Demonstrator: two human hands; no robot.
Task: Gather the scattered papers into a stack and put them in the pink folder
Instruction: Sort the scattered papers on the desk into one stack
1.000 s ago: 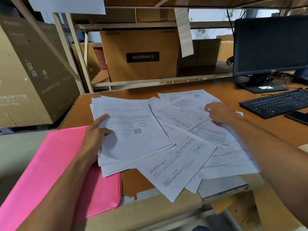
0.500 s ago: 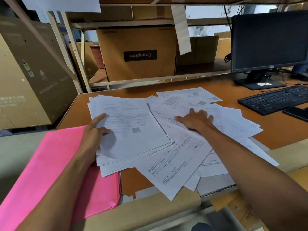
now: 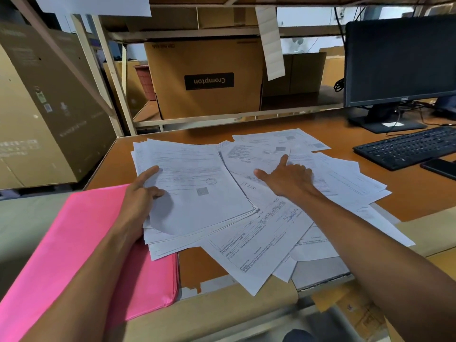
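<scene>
Where the desk (image 3: 197, 264) edge is closest, the pink folder (image 3: 74, 243) lies flat on the left. The left hand (image 3: 140, 201) grips the side of a paper stack (image 3: 197, 188), whose corner lies on the folder. Further on, the right hand (image 3: 286, 180) presses on loose papers (image 3: 333, 178), first finger straight. Behind are a keyboard (image 3: 407, 148) and a cardboard box (image 3: 207, 77).

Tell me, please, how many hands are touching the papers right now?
2. The left hand grips the left edge of the gathered stack, partly over the pink folder; the right hand presses on the loose sheets in the middle.
</scene>
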